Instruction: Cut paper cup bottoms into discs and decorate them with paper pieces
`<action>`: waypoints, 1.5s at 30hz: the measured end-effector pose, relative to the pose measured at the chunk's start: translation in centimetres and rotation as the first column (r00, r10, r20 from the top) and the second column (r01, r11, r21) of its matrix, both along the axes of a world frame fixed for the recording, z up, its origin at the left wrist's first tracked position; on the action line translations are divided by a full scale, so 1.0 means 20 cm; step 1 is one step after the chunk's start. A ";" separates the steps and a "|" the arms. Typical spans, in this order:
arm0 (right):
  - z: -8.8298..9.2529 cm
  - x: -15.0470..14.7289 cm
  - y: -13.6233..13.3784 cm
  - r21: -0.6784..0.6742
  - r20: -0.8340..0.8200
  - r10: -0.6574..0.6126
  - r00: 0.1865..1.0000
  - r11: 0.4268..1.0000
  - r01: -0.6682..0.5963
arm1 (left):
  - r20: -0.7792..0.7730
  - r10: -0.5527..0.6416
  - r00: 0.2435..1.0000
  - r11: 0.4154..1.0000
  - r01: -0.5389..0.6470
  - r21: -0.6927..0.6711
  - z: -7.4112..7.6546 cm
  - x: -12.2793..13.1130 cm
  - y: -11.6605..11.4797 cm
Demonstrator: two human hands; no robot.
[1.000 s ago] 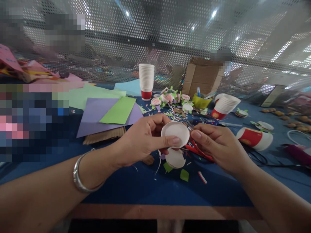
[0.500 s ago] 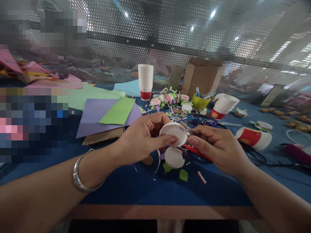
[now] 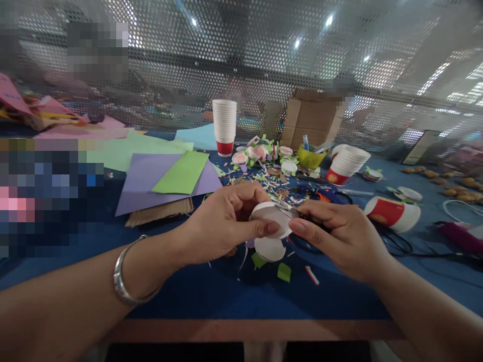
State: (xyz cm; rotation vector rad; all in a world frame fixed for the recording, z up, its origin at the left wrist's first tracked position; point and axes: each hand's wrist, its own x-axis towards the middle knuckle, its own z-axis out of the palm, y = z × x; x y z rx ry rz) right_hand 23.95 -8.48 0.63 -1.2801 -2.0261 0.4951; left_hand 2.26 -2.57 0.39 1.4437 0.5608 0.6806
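Note:
Between thumb and fingers, my left hand (image 3: 230,221) holds a white paper cup bottom (image 3: 269,216) tilted over the table. My right hand (image 3: 335,234) is closed on a small metal tool (image 3: 285,207), which looks like scissors; its blades lie at the disc's upper right edge and its handle is mostly hidden. Below the held piece, a second white cup bottom (image 3: 269,250) lies on the blue table, partly covered from view. Green paper scraps (image 3: 284,272) and a red-and-white strip (image 3: 312,275) are near it.
Purple and green paper sheets (image 3: 181,173) lie on the left, over cardboard. Stacked cups (image 3: 225,125), small paper figures (image 3: 260,151) and a yellow container (image 3: 311,157) stand behind. On the right are a tipped cup (image 3: 392,213), leaning cups (image 3: 346,163) and a dark cable (image 3: 400,246).
The held disc and both hands have moved slightly down. The metal blades lie further across the disc's top edge, and the tool's red handle has swung out of sight below; orange shows behind my right hand.

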 end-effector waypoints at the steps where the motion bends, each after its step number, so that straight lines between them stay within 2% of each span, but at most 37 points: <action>1: 0.00 0.00 0.00 0.003 0.002 0.007 1.000 1.000 -0.007 | 0.009 -0.006 1.000 1.000 0.006 0.000 0.00 0.00 0.00; 15: 0.00 0.00 0.00 -0.076 -0.063 0.016 0.998 0.997 -0.021 | 0.029 -0.003 1.000 0.999 0.002 0.042 -0.03 0.00 0.02; 19: 0.00 0.01 0.00 -0.045 -0.117 -0.029 0.993 0.999 0.024 | -0.051 0.010 0.999 0.997 -0.006 0.075 -0.04 -0.02 0.02; 23: -0.02 0.02 0.02 -0.116 -0.240 -0.108 0.965 0.990 0.082 | -0.122 0.042 0.992 0.994 -0.029 0.106 -0.04 -0.03 0.02; 27: -0.04 0.03 0.04 -0.171 -0.344 -0.136 0.929 0.982 0.081 | -0.162 0.086 0.983 0.987 -0.063 0.145 -0.04 -0.03 0.02; 31: -0.05 0.00 0.05 -0.206 -0.352 -0.117 0.929 0.978 0.045 | -0.219 0.079 0.972 0.983 -0.039 0.180 -0.02 -0.02 0.01; 37: -0.06 -0.02 0.06 -0.321 -0.346 -0.085 0.934 0.946 -0.033 | -0.186 -0.024 0.982 0.999 0.031 0.033 0.03 0.01 -0.02; 45: -0.08 -0.01 0.06 -0.379 -0.401 -0.083 0.913 0.922 -0.083 | -0.185 -0.094 0.978 0.995 0.085 -0.055 0.02 -0.01 -0.01</action>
